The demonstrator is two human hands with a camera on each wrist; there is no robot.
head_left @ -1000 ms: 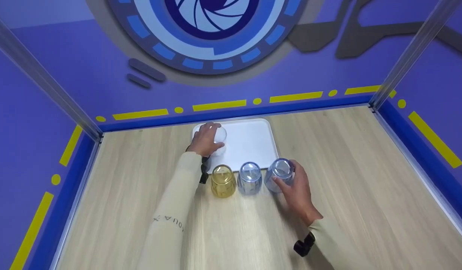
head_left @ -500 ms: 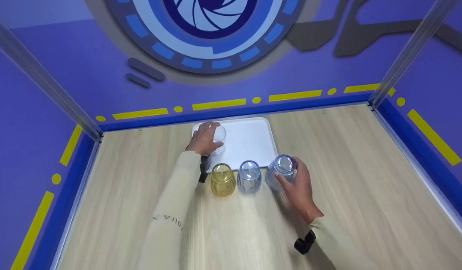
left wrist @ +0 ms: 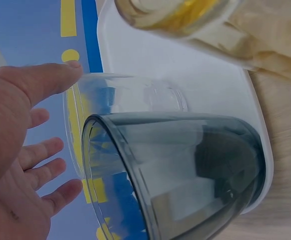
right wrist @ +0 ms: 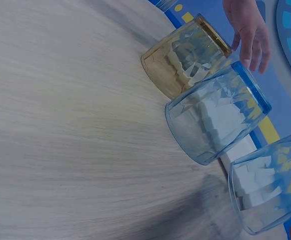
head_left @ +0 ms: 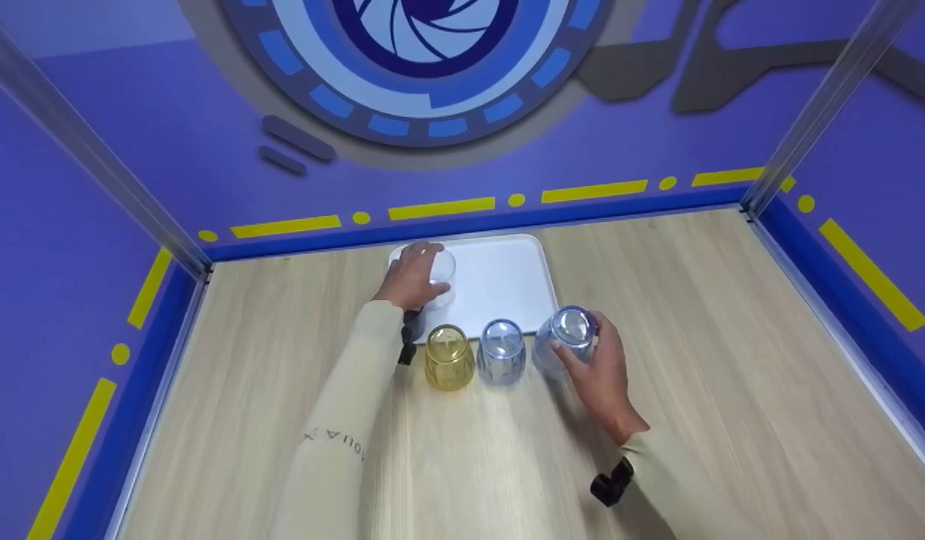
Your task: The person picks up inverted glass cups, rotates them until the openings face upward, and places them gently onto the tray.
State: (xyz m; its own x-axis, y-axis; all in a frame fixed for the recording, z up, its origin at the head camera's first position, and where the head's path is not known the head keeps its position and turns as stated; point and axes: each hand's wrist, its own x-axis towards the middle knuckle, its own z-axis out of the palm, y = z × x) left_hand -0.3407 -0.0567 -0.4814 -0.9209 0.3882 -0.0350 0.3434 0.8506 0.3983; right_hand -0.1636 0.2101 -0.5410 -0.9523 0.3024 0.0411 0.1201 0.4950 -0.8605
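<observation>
A pale wood-grain tabletop (head_left: pixel 687 315) stretches back to the patterned wall panel, its grain running roughly from front to back. Flat on it, left of the middle and close to the far edge, lies a white rectangular tray (head_left: pixel 500 281) with rounded corners. Just in front of the tray's near edge, an amber glass (head_left: pixel 449 360) and, just right of it, a pale blue glass (head_left: pixel 501 356) stand upside down, rims on the wood
</observation>
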